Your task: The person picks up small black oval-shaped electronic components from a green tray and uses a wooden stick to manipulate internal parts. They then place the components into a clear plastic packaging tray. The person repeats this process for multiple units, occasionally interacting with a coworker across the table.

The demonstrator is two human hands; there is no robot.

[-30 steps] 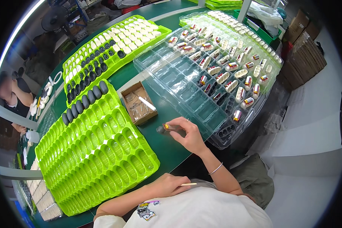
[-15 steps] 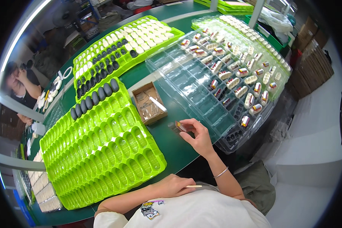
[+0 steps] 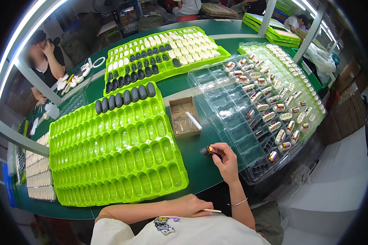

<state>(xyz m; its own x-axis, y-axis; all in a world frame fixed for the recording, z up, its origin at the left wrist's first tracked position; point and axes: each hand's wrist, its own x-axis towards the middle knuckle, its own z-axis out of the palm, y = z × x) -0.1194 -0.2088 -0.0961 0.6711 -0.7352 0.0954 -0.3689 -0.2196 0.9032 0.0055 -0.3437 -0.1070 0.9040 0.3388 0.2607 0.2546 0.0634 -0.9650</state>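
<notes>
My right hand [image 3: 225, 160] pinches a small dark part [image 3: 209, 151] with a shiny red-and-gold cylinder on it, between thumb and fingers. It hangs over the table between the light green tray and the clear tray. My left hand [image 3: 192, 205] lies against my shirt, fingers curled round a thin pale wooden stick [image 3: 212, 210]. Before me the light green tray [image 3: 122, 159] has rows of oval hollows, with several smooth black oval shells [image 3: 127, 97] in its far row. To the right, the clear plastic tray [image 3: 216, 94] holds white and black parts, many with metallic cylinders.
An open cardboard box [image 3: 178, 122] with thin pieces and a white pen-like tool [image 3: 193, 121] stands between the trays. Another green tray [image 3: 216, 52] behind holds white and black shells. At the far left, a person [image 3: 47, 61] sits by the table. Metal posts [image 3: 267, 20] rise at the table's edges.
The view has tilted up and shifted, so the table sits differently in the picture. My right hand has come slightly nearer, still holding the dark part. My left hand keeps the stick.
</notes>
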